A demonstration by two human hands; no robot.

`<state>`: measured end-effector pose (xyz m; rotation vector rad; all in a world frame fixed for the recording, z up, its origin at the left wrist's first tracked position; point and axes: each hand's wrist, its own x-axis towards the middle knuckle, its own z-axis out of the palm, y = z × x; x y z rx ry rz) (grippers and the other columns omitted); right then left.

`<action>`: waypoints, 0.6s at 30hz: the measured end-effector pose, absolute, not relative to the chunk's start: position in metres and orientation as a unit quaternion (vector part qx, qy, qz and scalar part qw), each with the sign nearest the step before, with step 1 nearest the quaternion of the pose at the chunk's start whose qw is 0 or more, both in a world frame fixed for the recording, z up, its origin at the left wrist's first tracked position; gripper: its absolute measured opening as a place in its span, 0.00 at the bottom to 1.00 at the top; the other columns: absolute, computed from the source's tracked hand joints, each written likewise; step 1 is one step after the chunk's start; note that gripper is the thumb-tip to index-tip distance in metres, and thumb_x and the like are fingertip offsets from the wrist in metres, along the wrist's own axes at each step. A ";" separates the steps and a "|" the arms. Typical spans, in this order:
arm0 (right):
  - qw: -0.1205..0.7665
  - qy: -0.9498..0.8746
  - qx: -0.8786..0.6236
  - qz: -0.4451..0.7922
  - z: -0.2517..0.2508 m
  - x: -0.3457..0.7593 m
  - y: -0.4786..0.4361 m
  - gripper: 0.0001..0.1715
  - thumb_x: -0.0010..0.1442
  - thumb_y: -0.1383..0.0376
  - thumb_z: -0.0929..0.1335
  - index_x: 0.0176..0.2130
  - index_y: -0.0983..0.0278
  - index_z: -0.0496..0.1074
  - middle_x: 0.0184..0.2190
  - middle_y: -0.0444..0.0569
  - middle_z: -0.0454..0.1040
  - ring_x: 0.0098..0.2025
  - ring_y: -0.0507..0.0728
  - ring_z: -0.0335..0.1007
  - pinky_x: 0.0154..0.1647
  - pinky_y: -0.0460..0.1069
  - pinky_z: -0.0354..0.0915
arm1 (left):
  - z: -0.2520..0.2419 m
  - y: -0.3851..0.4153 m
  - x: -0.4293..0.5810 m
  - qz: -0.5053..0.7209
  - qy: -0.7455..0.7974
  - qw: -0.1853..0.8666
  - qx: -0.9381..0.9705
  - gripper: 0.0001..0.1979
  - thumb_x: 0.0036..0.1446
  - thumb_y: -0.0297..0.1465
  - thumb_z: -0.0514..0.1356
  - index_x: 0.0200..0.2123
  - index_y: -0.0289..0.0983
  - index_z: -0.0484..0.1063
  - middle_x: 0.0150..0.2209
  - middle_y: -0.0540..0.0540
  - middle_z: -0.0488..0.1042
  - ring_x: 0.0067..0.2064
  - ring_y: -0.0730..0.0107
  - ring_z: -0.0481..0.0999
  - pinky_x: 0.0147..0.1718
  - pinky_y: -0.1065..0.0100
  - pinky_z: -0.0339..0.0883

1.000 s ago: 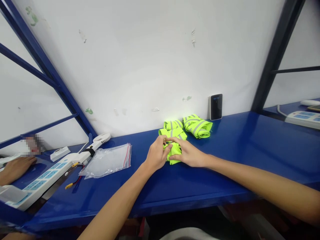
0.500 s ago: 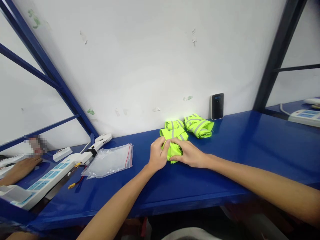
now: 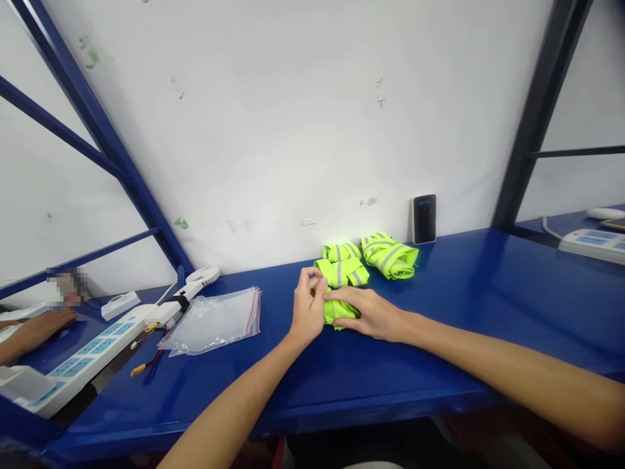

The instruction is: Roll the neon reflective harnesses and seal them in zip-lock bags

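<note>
1. Fingers lifted higher now, the left hand (image 3: 308, 311) stands beside the yellow-green bundle (image 3: 342, 312); its grip I can't tell.
2. Right hand (image 3: 379, 317) pinches it, between the blue surface (image 3: 469, 286)'s front and rear edges.
3. Probably compacting; next calls for steady pressure.

Soft glare on blue tabletop (image 3: 469, 286)

Pictured at my tabletop (image 3: 390, 374): my L grip (image 3: 308, 311) & R grip (image 3: 378, 316), 2 total; 4 hi-vis bundles (image 3: 389, 256); 1 fan (image 3: 204, 276); 1 blk. display device (image 3: 424, 220); 2 yel. connectors (image 3: 138, 370); min. 2 pwr. strips (image 3: 92, 355); zip bags (image 3: 215, 322), qty. unclear; min. 1 co-worker's forearm (image 3: 27, 339).
</note>
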<state>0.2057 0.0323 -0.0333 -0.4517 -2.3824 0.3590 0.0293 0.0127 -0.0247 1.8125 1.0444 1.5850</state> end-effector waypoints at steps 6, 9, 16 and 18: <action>0.342 -0.909 -0.192 0.139 -0.032 0.206 0.032 0.34 0.59 0.58 0.71 0.62 0.56 0.62 0.52 0.52 0.74 0.50 0.61 0.72 0.50 0.54 0.67 | -0.022 0.017 0.026 0.604 0.395 0.277 0.634 0.05 0.64 0.34 0.52 0.39 0.39 0.60 0.22 0.57 0.57 0.23 0.75 0.60 0.27 0.72 0.58; 0.361 -0.893 -0.220 0.154 -0.030 0.208 0.034 0.30 0.57 0.59 0.72 0.58 0.57 0.67 0.50 0.51 0.76 0.49 0.62 0.73 0.50 0.54 0.66 | -0.004 0.017 0.010 0.573 0.371 0.192 0.705 0.07 0.65 0.34 0.50 0.42 0.38 0.64 0.33 0.47 0.70 0.36 0.70 0.72 0.38 0.67 0.67; 0.373 -0.859 -0.281 0.211 -0.021 0.210 0.031 0.28 0.53 0.58 0.75 0.52 0.59 0.71 0.51 0.49 0.76 0.53 0.63 0.72 0.53 0.55 0.65 | 0.051 -0.020 -0.091 0.448 0.341 -0.148 0.813 0.15 0.52 0.33 0.65 0.43 0.38 0.71 0.37 0.45 0.75 0.40 0.64 0.75 0.43 0.62 0.69; 0.366 -0.865 -0.269 0.214 -0.019 0.210 0.029 0.27 0.52 0.59 0.75 0.52 0.58 0.71 0.50 0.48 0.76 0.51 0.62 0.72 0.52 0.54 0.66 | 0.056 -0.037 -0.124 0.336 0.426 -0.132 0.829 0.24 0.53 0.36 0.63 0.53 0.40 0.67 0.46 0.42 0.75 0.47 0.58 0.75 0.49 0.58 0.68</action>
